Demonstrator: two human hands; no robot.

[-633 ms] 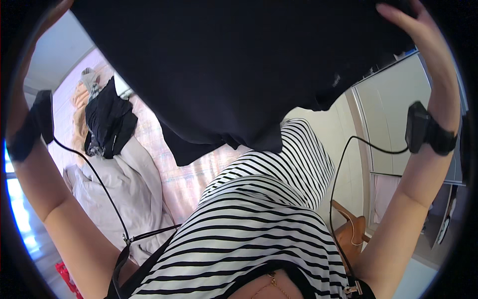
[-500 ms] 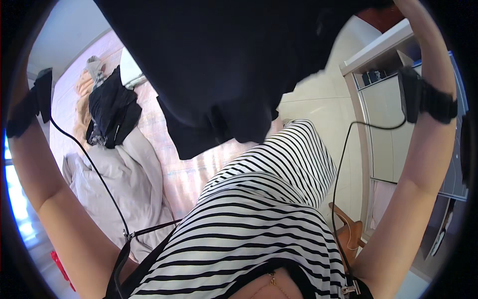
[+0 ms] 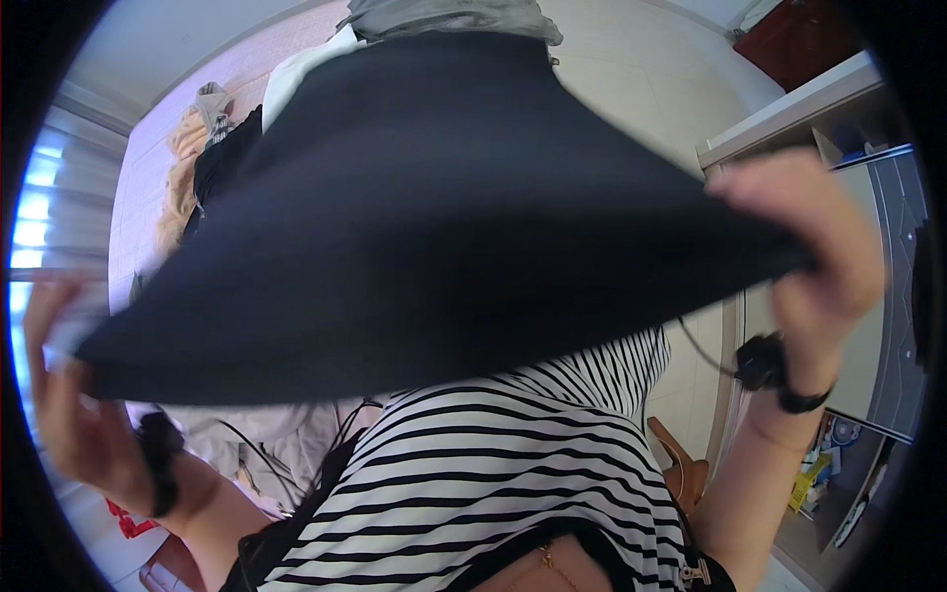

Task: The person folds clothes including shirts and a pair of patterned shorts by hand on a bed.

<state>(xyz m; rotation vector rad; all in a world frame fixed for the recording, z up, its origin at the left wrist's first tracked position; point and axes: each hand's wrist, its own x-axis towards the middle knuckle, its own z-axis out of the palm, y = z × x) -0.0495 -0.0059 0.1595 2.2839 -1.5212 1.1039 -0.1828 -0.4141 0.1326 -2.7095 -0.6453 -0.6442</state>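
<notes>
A plain black garment (image 3: 434,227) is stretched wide between my two hands, its near edge spanning the view in front of my striped top. Its exact kind does not show. My left hand (image 3: 71,405) is closed on the near left corner. At the right corner, my right hand (image 3: 824,232) grips the cloth with thumb and fingers, slightly blurred by motion. The spread cloth hides much of the bed and part of my lap. Black bands with small devices sit on both wrists.
Left lies a pale pink bed (image 3: 138,178) with peach (image 3: 178,183) and black clothes (image 3: 227,158). Grey cloth (image 3: 454,15) shows beyond the garment. A cabinet (image 3: 858,286) with open shelves stands right, a dark red item (image 3: 794,44) behind it, and a brown chair (image 3: 681,469) below.
Both hands have come down and toward me into view. The black garment, hanging high before, now spreads flat and low between them, covering more of the bed.
</notes>
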